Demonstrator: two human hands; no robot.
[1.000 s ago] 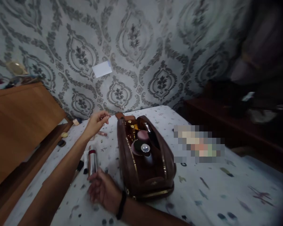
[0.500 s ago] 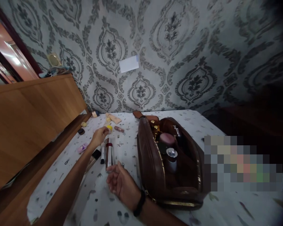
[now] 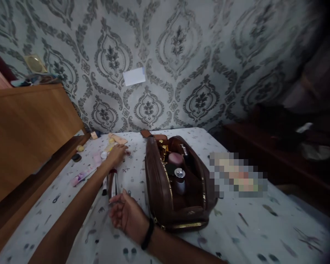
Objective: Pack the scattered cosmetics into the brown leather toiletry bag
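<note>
My left hand [image 3: 117,156] reaches over the far left of the table, its fingers covering the spot where a small brownish tube lay; their grip is hidden. Close to its wrist are a white cap [image 3: 104,155] and a purple-and-pink tube [image 3: 81,177]. My right hand [image 3: 128,216], wearing a black wristband, is turned palm up with loosely curled fingers and nothing in it. Just beyond its fingertips stands or lies a silver cylinder with a dark red band [image 3: 112,185]. To its right sits an unzipped brown bag [image 3: 156,183], holding a silver-topped bottle [image 3: 179,176] and a pink round item [image 3: 176,158].
A beige tube [image 3: 119,139], a small yellow item [image 3: 80,148] and a dark round item [image 3: 76,157] lie toward the back left. A wooden panel [image 3: 30,124] borders the left side. Patterned wallpaper [image 3: 148,73] rises behind the white cloth [image 3: 198,134].
The view has swung to the right. My left hand has moved off the yellow-topped item, rightward over the brownish tube. My right hand keeps its place beside the silver cylinder.
</note>
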